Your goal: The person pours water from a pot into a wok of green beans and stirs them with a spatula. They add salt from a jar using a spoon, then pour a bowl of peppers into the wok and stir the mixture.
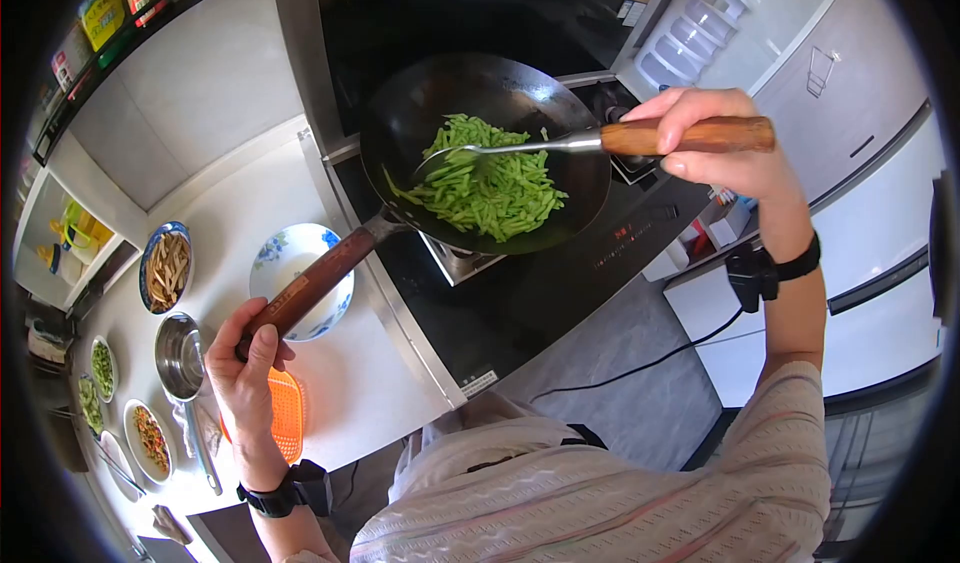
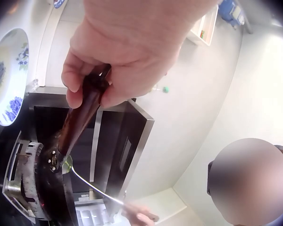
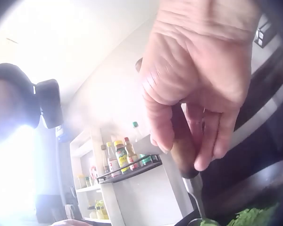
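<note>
A dark wok sits on the stove, holding a heap of cut green vegetable strips. My left hand grips the end of its reddish-brown wooden handle; in the left wrist view the fingers wrap this handle. On the other side, my right hand holds a metal ladle by its wooden handle. The ladle's shaft reaches across the wok, with its head dipping into the left part of the greens. The right wrist view shows fingers and thumb around the ladle handle.
Left of the stove, the counter bears a flowered plate, a dish of brown strips, a steel pan, an orange basket and several small bowls of chopped food. A bottle shelf hangs above. A black cable trails from the right wrist.
</note>
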`<action>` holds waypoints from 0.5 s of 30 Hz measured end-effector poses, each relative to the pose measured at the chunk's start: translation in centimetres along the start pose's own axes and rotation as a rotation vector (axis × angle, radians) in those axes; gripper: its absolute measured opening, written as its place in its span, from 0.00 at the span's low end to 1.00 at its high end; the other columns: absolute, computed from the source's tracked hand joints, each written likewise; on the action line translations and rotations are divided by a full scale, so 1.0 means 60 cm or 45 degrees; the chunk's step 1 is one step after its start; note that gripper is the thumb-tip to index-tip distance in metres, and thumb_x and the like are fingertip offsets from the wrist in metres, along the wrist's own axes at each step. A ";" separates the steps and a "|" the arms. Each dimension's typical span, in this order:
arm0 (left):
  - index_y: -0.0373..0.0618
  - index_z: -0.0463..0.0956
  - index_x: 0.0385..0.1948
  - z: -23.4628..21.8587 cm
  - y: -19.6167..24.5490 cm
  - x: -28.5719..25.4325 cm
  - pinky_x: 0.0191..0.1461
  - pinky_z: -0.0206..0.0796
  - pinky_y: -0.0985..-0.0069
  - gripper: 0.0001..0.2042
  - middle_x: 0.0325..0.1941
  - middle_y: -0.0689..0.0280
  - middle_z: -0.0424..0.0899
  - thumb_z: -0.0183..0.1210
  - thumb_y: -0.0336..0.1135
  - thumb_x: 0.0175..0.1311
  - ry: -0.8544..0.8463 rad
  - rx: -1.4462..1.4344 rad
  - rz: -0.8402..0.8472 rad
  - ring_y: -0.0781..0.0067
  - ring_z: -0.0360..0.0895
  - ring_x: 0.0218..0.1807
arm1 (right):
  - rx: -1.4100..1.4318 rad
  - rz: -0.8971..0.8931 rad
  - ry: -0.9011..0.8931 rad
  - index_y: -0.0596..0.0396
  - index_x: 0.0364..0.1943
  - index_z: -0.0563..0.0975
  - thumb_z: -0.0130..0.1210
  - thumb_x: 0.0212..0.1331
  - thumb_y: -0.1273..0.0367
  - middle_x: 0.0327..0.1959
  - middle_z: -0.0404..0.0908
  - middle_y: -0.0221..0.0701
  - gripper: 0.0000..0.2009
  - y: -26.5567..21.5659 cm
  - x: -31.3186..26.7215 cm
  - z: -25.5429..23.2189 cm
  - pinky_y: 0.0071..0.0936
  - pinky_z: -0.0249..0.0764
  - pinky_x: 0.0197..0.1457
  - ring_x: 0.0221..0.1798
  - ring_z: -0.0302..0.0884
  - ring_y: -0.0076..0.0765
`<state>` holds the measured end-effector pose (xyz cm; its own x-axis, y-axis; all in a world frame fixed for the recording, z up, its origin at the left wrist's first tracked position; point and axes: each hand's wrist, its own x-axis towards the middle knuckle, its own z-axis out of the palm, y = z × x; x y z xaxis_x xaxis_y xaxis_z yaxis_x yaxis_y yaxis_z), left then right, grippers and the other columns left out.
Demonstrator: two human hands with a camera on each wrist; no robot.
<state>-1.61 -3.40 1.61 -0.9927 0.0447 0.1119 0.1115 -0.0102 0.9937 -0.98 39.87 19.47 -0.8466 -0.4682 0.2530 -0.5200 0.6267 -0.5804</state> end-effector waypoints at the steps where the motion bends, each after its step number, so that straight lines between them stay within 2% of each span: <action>1: 0.33 0.71 0.45 0.000 0.000 0.000 0.26 0.63 0.88 0.15 0.30 0.64 0.78 0.56 0.29 0.58 0.000 -0.004 -0.008 0.81 0.73 0.23 | 0.000 -0.002 0.004 0.55 0.29 0.76 0.58 0.43 0.76 0.35 0.78 0.35 0.07 -0.013 0.000 -0.012 0.22 0.70 0.45 0.42 0.75 0.30; 3: 0.33 0.71 0.45 0.000 -0.001 0.000 0.26 0.63 0.88 0.15 0.29 0.64 0.78 0.56 0.29 0.58 0.003 0.002 -0.002 0.81 0.73 0.23 | -0.202 -0.125 0.021 0.55 0.29 0.76 0.57 0.44 0.75 0.36 0.78 0.36 0.06 -0.038 0.004 -0.042 0.22 0.72 0.43 0.39 0.76 0.30; 6: 0.33 0.71 0.45 0.000 0.000 0.000 0.26 0.63 0.88 0.15 0.29 0.64 0.78 0.57 0.30 0.58 0.004 0.023 -0.007 0.81 0.73 0.23 | 0.015 -0.063 -0.091 0.56 0.28 0.76 0.56 0.46 0.73 0.33 0.78 0.35 0.05 -0.063 0.009 -0.091 0.19 0.73 0.39 0.32 0.77 0.29; 7: 0.33 0.71 0.45 -0.001 0.000 0.000 0.25 0.62 0.88 0.15 0.29 0.65 0.78 0.57 0.30 0.57 0.005 0.043 -0.007 0.81 0.73 0.23 | 0.014 -0.060 -0.090 0.56 0.28 0.76 0.56 0.46 0.73 0.33 0.78 0.35 0.05 -0.059 0.014 -0.090 0.19 0.73 0.39 0.32 0.77 0.29; 9: 0.33 0.71 0.45 0.000 0.000 0.002 0.25 0.62 0.88 0.15 0.29 0.65 0.78 0.57 0.30 0.57 0.005 0.051 -0.008 0.81 0.73 0.22 | -0.043 -0.138 -0.228 0.57 0.29 0.76 0.56 0.46 0.73 0.31 0.77 0.34 0.05 -0.048 0.027 -0.071 0.18 0.73 0.39 0.33 0.77 0.27; 10: 0.33 0.71 0.45 0.000 -0.001 0.000 0.25 0.62 0.88 0.15 0.28 0.65 0.78 0.57 0.30 0.57 0.013 0.060 -0.009 0.81 0.73 0.22 | -0.037 0.057 -0.138 0.58 0.29 0.76 0.56 0.45 0.73 0.28 0.77 0.32 0.06 -0.038 0.029 -0.050 0.18 0.73 0.38 0.32 0.77 0.25; 11: 0.33 0.71 0.45 0.000 -0.001 -0.002 0.25 0.62 0.88 0.15 0.28 0.65 0.78 0.57 0.30 0.57 0.016 0.061 -0.008 0.81 0.73 0.22 | 0.076 0.148 -0.004 0.58 0.29 0.76 0.56 0.45 0.73 0.28 0.77 0.31 0.06 -0.025 0.036 -0.023 0.18 0.73 0.37 0.32 0.76 0.22; 13: 0.33 0.71 0.45 0.001 -0.001 -0.001 0.25 0.62 0.88 0.15 0.28 0.65 0.77 0.57 0.30 0.57 0.010 0.035 0.004 0.81 0.73 0.22 | 0.149 0.189 0.109 0.58 0.30 0.76 0.56 0.47 0.73 0.28 0.78 0.32 0.06 0.003 0.049 -0.009 0.18 0.74 0.36 0.30 0.77 0.24; 15: 0.33 0.71 0.45 0.004 0.000 -0.002 0.25 0.62 0.88 0.15 0.27 0.65 0.77 0.57 0.30 0.57 0.023 0.039 0.005 0.81 0.73 0.22 | 0.218 0.217 0.219 0.59 0.31 0.76 0.55 0.49 0.72 0.29 0.79 0.34 0.06 0.002 0.059 -0.033 0.18 0.75 0.35 0.28 0.79 0.27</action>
<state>-1.49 -3.15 1.61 -0.9929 0.0266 0.1156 0.1162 0.0206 0.9930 -4.25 39.55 21.83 -0.9344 -0.2435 0.2599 -0.3545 0.5661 -0.7442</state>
